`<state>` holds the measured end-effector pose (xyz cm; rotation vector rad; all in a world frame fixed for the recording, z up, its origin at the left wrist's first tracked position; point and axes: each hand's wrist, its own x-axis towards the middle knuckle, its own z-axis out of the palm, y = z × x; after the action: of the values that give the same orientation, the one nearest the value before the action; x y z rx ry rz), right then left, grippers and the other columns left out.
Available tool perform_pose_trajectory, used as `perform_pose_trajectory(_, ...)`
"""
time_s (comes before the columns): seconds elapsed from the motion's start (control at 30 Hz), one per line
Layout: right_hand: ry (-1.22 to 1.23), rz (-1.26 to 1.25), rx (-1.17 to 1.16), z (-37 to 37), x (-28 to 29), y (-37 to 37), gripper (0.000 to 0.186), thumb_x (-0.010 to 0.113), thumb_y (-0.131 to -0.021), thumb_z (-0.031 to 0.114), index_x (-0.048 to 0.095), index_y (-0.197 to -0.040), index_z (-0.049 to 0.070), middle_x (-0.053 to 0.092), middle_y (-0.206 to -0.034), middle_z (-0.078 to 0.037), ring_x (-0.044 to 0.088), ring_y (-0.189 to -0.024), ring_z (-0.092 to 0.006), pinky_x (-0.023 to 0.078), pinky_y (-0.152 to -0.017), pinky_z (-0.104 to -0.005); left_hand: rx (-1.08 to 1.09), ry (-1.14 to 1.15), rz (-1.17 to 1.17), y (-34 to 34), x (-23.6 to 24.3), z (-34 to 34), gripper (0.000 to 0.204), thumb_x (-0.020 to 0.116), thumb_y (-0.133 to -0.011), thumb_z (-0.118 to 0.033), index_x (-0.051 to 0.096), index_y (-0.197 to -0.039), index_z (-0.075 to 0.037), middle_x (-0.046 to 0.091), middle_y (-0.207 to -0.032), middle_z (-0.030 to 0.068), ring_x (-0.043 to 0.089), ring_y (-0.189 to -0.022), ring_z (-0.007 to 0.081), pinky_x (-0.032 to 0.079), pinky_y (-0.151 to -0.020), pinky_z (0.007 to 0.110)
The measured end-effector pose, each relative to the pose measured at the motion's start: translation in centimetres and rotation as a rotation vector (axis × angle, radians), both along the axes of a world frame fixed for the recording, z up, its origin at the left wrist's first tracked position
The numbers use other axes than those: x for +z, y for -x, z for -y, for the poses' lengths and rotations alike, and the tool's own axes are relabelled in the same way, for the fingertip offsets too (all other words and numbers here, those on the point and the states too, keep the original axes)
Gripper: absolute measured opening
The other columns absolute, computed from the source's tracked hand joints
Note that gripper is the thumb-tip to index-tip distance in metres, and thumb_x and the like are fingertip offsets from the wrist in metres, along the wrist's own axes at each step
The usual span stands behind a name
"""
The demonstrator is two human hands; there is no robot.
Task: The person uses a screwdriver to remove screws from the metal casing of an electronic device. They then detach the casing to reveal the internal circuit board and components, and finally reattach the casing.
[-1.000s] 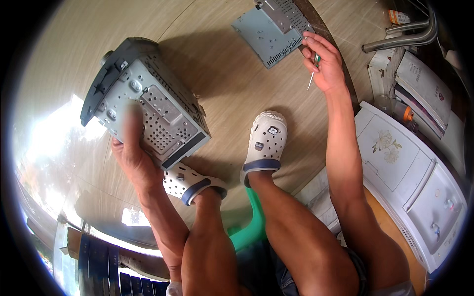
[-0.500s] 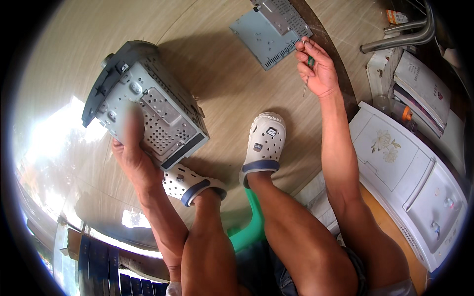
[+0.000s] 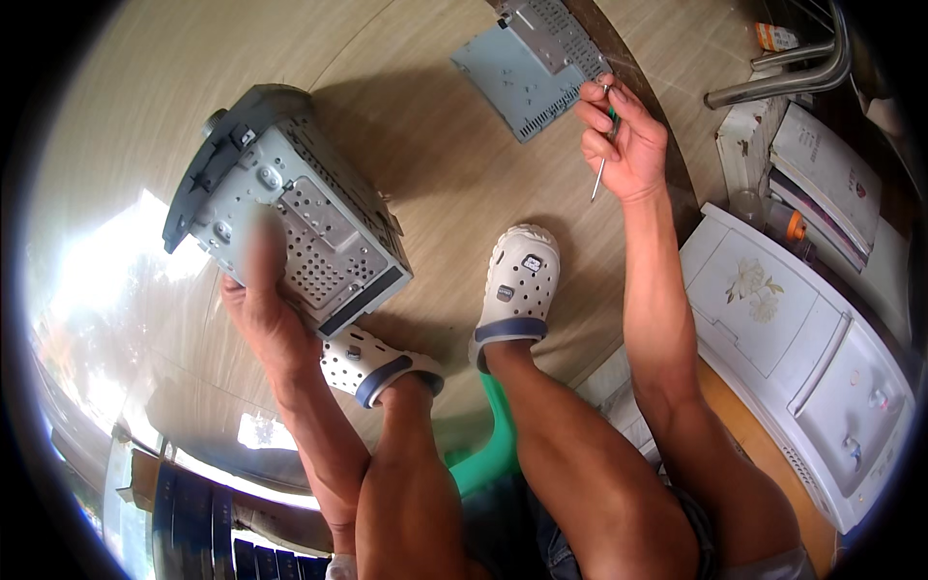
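Note:
A metal-cased car stereo [image 3: 329,227] with a dark front panel and a round knob is tilted at the left. My left hand [image 3: 266,314] grips its near left edge, thumb across the perforated face and fingers underneath. At the upper right, my right hand [image 3: 633,145] is closed around a slim screwdriver [image 3: 598,179] with a green handle; its thin shaft points down. Something small shows at the raised thumb and fingertips, too small to make out. Just left of that hand, flat metal cover plates [image 3: 498,77] lie on the floor, one partly over another.
My feet wear white clogs [image 3: 519,275] on the wood-patterned floor [image 3: 416,126]. To the right stand a white plastic cabinet [image 3: 754,290], stacked books [image 3: 822,174] and a metal chair leg [image 3: 793,82]. A green curved piece [image 3: 488,459] lies between my legs.
My right hand has turned slightly and moved a little to the right and down, so the screwdriver's shaft shows more clearly. The left hand and car stereo have hardly moved.

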<state>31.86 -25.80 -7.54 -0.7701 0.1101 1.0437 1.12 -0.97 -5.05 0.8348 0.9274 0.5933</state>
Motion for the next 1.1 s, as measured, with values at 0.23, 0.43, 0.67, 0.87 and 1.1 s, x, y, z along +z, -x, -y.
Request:
perform_pose_trajectory(0.23, -0.094, -0.053, 0.024, -1.5, 1.0, 0.9, 0.014, 0.061, -0.096, 0.01, 0.066, -0.108, 0.005, 0.058, -0.1, -0.005, 0.048, -0.074, -0.0099, 0.028, -0.043, -0.0201, 0.004, 0.013, 0.014, -0.4, 0.2, 0.3, 0.032, 0.06, -0.1, -0.021, 0.064, -0.121, 0.003, 0.071, -0.113, 0.0117, 0.069, -0.098, 0.0144, 0.057, -0.086, 0.027)
perform_pose_trajectory(0.43, 0.167, 0.062, -0.013, -2.2, 0.6, 0.6, 0.016, 0.063, -0.095, 0.01, 0.066, -0.109, 0.004, 0.064, -0.096, -0.004, 0.05, -0.068, -0.0079, 0.028, -0.043, -0.0191, 0.02, 0.028, 0.007, -0.2, 1.1, -0.1, 0.03, 0.065, -0.097, -0.017, 0.065, -0.119, 0.003, 0.071, -0.11, 0.011, 0.069, -0.096, 0.0149, 0.056, -0.086, 0.028)
perform_pose_trajectory(0.67, 1.332, 0.791, 0.14, 1.2, -3.8, -1.6, 0.021, 0.073, -0.087, 0.018, 0.074, -0.102, 0.005, 0.07, -0.084, -0.006, 0.062, -0.071, -0.0121, 0.047, -0.059, -0.0277, -0.008, 0.018, -0.011, 0.0, 0.4, -0.1, 0.038, 0.062, -0.099, -0.022, 0.062, -0.124, 0.007, 0.068, -0.122, 0.0157, 0.065, -0.112, 0.0169, 0.051, -0.1, 0.03)
perform_pose_trajectory(0.87, 1.38, 0.999, 0.169, 1.2, -4.5, -0.9, 0.023, 0.073, -0.085, 0.02, 0.074, -0.104, 0.008, 0.074, -0.09, -0.01, 0.069, -0.085, -0.021, 0.053, -0.078, -0.0332, 0.007, 0.021, -0.225, -0.7, 1.1, 0.0, 0.049, 0.061, -0.099, -0.03, 0.058, -0.13, 0.008, 0.058, -0.135, 0.0197, 0.052, -0.131, 0.0224, 0.035, -0.116, 0.036)
perform_pose_trajectory(1.1, 1.281, 1.147, 0.267, -1.4, -4.9, -0.3, 0.022, 0.068, -0.087, 0.019, 0.072, -0.106, 0.009, 0.074, -0.101, -0.015, 0.069, -0.098, -0.0342, 0.053, -0.087, -0.0387, 0.02, -0.062, -0.17, 0.4, -0.3, -0.4, 0.051, 0.059, -0.1, -0.031, 0.056, -0.131, 0.01, 0.058, -0.135, 0.0195, 0.051, -0.132, 0.0212, 0.036, -0.115, 0.035)
